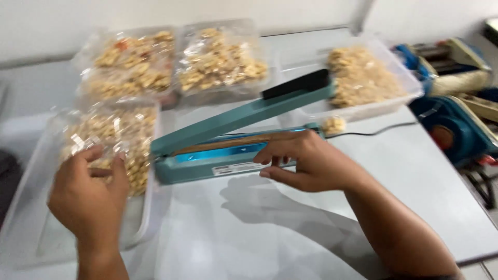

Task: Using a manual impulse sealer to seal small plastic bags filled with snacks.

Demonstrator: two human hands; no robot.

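A teal heat sealer [223,155] lies across the white table with its arm [249,111] raised. My right hand [306,163] hovers beside the sealer's base, fingers loosely curled and pointing left, holding nothing that I can see. My left hand [91,194] rests at a clear plastic tray [140,207] at the left, fingertips touching the clear bags of pale nuts [119,140] in it. The picture is blurred.
Two more clear packs of nuts [207,62] lie at the back. A clear tub of loose nuts [363,78] stands at the back right, a small bag [334,124] beside the sealer. Blue machines [451,129] and a black cord [373,132] crowd the right edge.
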